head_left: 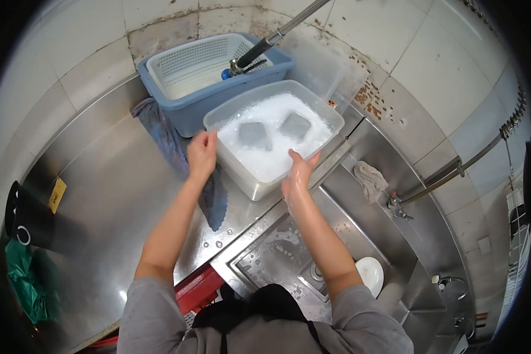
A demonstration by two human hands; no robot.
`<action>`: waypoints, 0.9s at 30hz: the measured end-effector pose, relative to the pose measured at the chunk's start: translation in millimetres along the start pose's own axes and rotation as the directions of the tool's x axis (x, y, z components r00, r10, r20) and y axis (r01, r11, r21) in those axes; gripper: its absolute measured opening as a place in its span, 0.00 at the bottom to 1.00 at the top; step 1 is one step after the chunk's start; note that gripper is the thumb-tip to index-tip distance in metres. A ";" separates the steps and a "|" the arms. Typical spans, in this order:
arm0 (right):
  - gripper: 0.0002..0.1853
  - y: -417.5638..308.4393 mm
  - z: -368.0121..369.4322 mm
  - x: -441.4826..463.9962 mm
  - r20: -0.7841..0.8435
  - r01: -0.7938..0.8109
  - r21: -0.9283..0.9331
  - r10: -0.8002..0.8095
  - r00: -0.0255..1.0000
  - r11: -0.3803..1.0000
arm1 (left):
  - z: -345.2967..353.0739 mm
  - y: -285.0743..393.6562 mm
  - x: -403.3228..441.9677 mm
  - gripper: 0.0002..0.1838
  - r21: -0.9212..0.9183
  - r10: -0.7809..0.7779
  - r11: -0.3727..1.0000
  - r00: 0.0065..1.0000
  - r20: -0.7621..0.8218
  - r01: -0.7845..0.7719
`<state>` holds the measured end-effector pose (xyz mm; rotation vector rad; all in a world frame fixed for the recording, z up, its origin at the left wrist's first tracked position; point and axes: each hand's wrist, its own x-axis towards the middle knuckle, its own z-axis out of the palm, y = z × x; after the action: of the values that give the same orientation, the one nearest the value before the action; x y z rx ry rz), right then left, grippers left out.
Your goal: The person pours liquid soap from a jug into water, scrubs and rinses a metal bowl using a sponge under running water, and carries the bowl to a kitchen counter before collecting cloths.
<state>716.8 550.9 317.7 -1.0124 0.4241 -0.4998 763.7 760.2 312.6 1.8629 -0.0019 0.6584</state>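
A translucent plastic tub (256,190) full of white suds stands on the steel counter, with two grey squarish shapes (295,125) showing in the foam. My left hand (202,154) is at the tub's left side, its fingers curled at the rim. At the tub's near right corner is my right hand (299,175), thumb and fingers spread, wet, with the palm against the wall. Whether its fingertips reach under the tub is hidden. A blue-grey cloth (170,141) lies on the counter left of the tub and runs partly behind my left hand.
Behind the tub stands a blue basin (189,112) with a white basket (165,74) and a spray nozzle (237,69). The steel sink (271,251) at right holds a white plate (370,276). A rag (370,182) lies near a tap (396,206). Far left: black container (35,218), green bag (26,283).
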 end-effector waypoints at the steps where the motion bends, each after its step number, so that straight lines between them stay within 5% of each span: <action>1: 0.41 0.3 6.2 -0.1 -0.029 -0.032 0.073 0.035 0.999 0.997 | -9.0 -1.6 13.0 0.15 0.180 0.262 0.954 0.959 -0.112 -0.240; 3: 0.40 -4.1 18.1 -1.0 -0.069 -0.069 0.153 0.080 0.994 0.986 | -32.3 3.2 52.7 0.16 0.461 0.514 0.814 0.809 -0.285 -0.354; 6: 0.41 -17.3 30.2 1.6 -0.113 -0.044 0.143 0.060 0.992 0.989 | -58.6 -1.7 95.6 0.19 0.752 0.709 0.402 0.697 0.104 -0.522; 9: 0.40 -4.0 33.2 19.1 -0.156 0.031 0.110 -0.013 0.988 0.993 | -41.8 -43.0 119.1 0.21 0.608 0.565 0.594 0.811 0.150 -0.527; 17: 0.39 9.0 54.0 39.3 -0.106 0.050 0.232 -0.026 0.994 0.971 | -27.7 -17.5 97.1 0.20 0.711 0.412 0.592 0.901 0.137 -0.379; 20: 0.36 12.8 49.1 38.3 -0.097 0.075 0.115 -0.064 0.993 0.991 | -31.7 -10.9 95.1 0.21 0.729 0.334 0.583 0.923 0.189 -0.360; 23: 0.35 31.9 11.5 67.7 -0.090 0.092 -0.220 -0.115 0.989 0.971 | -40.7 -11.6 90.9 0.25 0.700 0.351 0.565 0.895 0.274 -0.436; 27: 0.32 -1.4 -55.8 0.0 0.068 -0.037 -0.459 0.077 0.995 0.888 | -51.9 -3.8 52.3 0.32 0.588 0.496 0.665 0.861 0.116 -0.461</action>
<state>685.6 511.8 292.8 -1.4678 0.5076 -0.3046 786.4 822.7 344.7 2.4935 -0.2960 1.1851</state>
